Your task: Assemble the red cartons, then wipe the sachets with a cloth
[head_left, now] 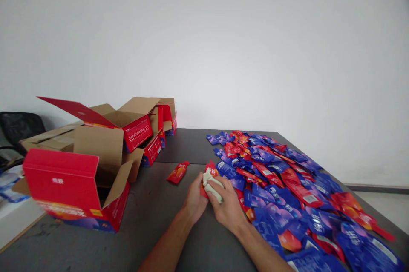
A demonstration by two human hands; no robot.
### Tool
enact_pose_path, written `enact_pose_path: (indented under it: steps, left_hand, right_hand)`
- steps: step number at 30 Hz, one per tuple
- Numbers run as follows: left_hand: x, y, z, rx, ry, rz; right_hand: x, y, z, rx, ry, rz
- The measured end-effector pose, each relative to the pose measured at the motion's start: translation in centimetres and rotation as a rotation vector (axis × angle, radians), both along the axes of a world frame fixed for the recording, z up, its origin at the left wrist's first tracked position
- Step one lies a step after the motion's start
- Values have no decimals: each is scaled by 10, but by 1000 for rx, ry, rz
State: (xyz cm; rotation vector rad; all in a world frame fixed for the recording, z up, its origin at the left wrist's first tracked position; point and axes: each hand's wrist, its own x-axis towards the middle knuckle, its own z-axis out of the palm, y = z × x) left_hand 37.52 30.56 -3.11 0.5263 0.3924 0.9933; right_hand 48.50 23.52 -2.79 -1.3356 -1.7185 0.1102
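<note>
Near the middle of the dark table, my left hand (195, 199) is closed around a red spouted pouch (211, 168), whose top shows above the fingers. My right hand (227, 204) is closed on a crumpled pale cloth (214, 187) and presses it against the pouch. The two hands touch or nearly touch, and they hide most of the pouch. Another red pouch (178, 173) lies flat on the table, a little beyond my left hand. To the right of my right hand spreads a heap of blue and red pouches (277, 195).
An open red carton (64, 182) stands at the left with its flaps up. Several more open cartons (137, 131) are stacked behind it. The table (153, 221) reaches toward a white wall (223, 50). A black chair (22, 129) is at far left.
</note>
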Motion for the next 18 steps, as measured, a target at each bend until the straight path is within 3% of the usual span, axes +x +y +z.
enact_pose_path:
  steps: [3,5,13,18]
  left_hand:
    - [-4,1,2,-33,-34,25]
    - [-6,1,2,-65,-9,-14]
    - [-1,-5,-5,28,22,-154]
    - [-2,0,-10,46,4,-103]
  right_hand:
    - [-5,-5,5,-42,-106,83]
    - [-5,-4,5,-39,-140,53]
    - [29,16,-16,59,-115,-333]
    - [18,8,-8,18,-163,-230]
